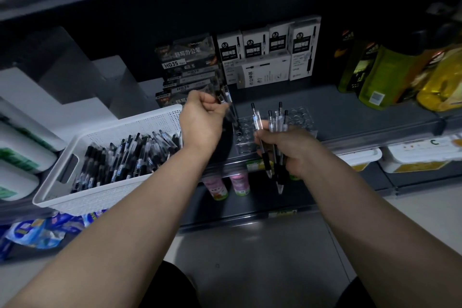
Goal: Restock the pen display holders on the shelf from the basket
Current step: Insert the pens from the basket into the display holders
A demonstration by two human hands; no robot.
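Right hand [285, 150], just in front of the clear pen holder [301, 120]: I grip a bunch of pens [273, 122], tips down. Left hand [202, 120], over the holder's left end: I pinch one pen [228, 104], lower end at the leftmost holes. White basket [75, 195] of loose pens sits left of the holder. Pen boxes [265, 57] stand behind it.

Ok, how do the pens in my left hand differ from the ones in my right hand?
The left hand pinches one, maybe two, clear-barrelled pens near the top end; the right hand grips a bunch of clear pens around their middles. The pinched pens slant down toward the clear plastic holder; the bunch is in front of it, tips hanging below the hand. All have tips down.
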